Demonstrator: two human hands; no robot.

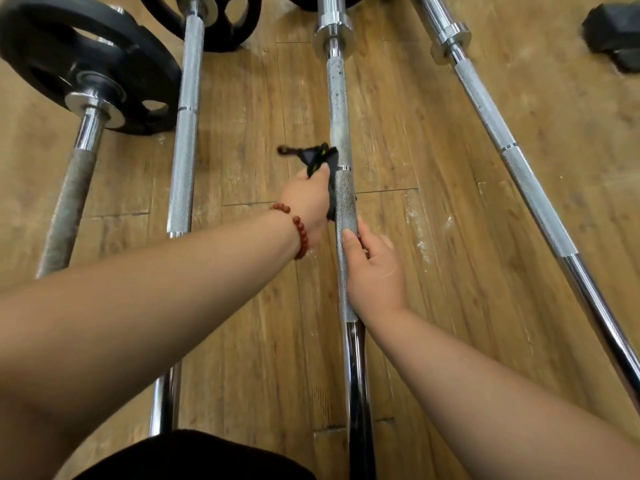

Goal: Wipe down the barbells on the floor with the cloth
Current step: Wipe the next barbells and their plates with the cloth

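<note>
Mid-wipe on the spotted barbell (337, 109), so everything below is placed off that bar. The left hand (306, 202) has its fingers bunched tight round the black cloth (317, 155) and is pressing it against the bar's left flank, right at the ring mark halfway up the knurling; a loose tail of cloth flaps off further left and looks blurred. The right hand (377, 271) sits on the same bar just nearer the person, thumb laid along the top and fingers curled round the right side; I read that as steadying it so it can't roll.

Past the cloth, toward the collar, the knurling is covered in whitish specks, so that stretch looks undone; I'd guess this bar is only partly wiped. Next move is probably to run the cloth up toward the collar with firm pressure, maybe wrapping it round the bar so the underside gets done too; knurling grabs fabric, so short strokes.

Left of it lie the neighbour barbell (181, 168) and beyond that the outer barbell (69, 202); the slanted barbell (519, 168) lies off to the right; can't tell whether those are done.
</note>
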